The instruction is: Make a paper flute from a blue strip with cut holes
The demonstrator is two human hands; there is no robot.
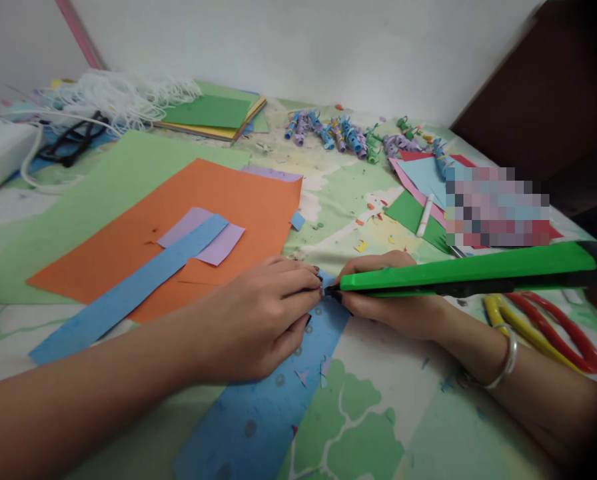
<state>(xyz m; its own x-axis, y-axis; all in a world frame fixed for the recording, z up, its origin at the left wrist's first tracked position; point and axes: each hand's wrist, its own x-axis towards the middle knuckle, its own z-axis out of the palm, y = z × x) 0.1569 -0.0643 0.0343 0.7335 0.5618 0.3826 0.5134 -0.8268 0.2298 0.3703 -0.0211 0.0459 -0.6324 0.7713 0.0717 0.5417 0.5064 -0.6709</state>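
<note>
Just beside left grip [266, 317], half-open palm-down on blue paper [258, 413], right grip [398, 312] pinches green tool [463, 270] near dark tip [332, 291].

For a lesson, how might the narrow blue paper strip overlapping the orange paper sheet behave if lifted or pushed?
Being long and thin, the narrow blue paper strip may sag if lifted by one end. It looks light, seemingly one layer. Pushed, it might drag the lilac paper rectangle underneath.
</note>
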